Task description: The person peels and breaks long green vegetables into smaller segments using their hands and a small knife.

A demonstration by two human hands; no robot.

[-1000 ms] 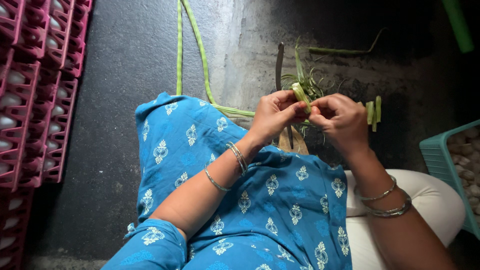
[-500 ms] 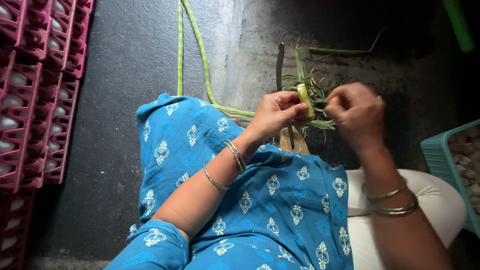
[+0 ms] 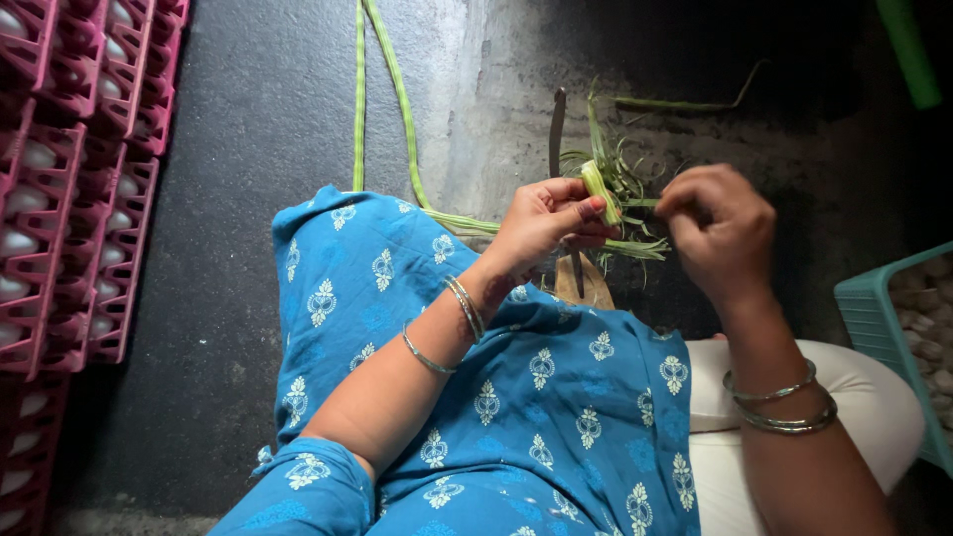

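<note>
Now, head view, 1 camera looking down over a blue printed garment (image 3: 516, 397) onto a dark floor (image 3: 248, 149). The left hand (image 3: 541, 223) is closed around a short, pale green stalk piece (image 3: 599, 189), pinched between thumb and fingertips with its upper end standing clear of the fingers. The right hand (image 3: 720, 223) sits just beside it, fingers curled together in a pinch; a thin green fibre seems to run from that pinch toward the stalk, though it is too fine to confirm.

Compared with the frame 1 second earlier, when both hands met on the stalk, the right hand has drawn away to the right and the 2 hands now stand apart. Judged from this, a stringy strip is being peeled off the stalk, and the stripping of this piece is under way rather than finished.

Below and behind the hands lies a heap of green peelings (image 3: 620, 213) around an upright blade on a wooden base (image 3: 558, 129). 2 long green stalks (image 3: 382, 89) lie on the floor beyond the knee. Pink egg trays (image 3: 69, 179) stand stacked at the left edge, and a teal basket (image 3: 884, 328) shows at the right edge.
</note>
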